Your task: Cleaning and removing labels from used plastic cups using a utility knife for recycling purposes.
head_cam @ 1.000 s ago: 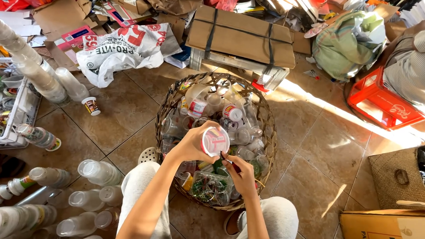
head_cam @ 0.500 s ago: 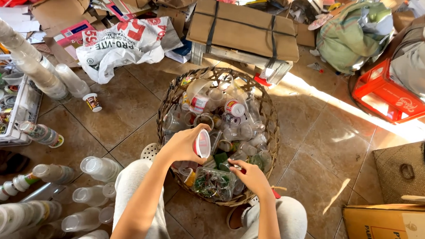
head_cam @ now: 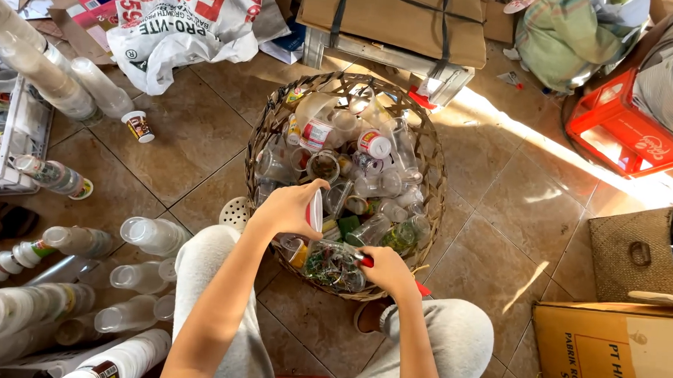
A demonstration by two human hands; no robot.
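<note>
One small clear plastic cup with red-and-white rim [head_cam: 314, 211] sits clamped in my left hand [head_cam: 288, 212] over the round woven basket [head_cam: 267, 133]; at four o'clock, my right hand [head_cam: 384, 267] pinches something red, mostly hidden.

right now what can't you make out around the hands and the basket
- Head view: the left hand covers most of the white and red plastic cup in its grip; its contents stay hidden.
- The right hand closes over a small red item; too little shows to tell what it is.
- The round woven wicker basket has its bottom buried under clear plastic cups.
- The brown cardboard box is cut off by the frame edge.
</note>
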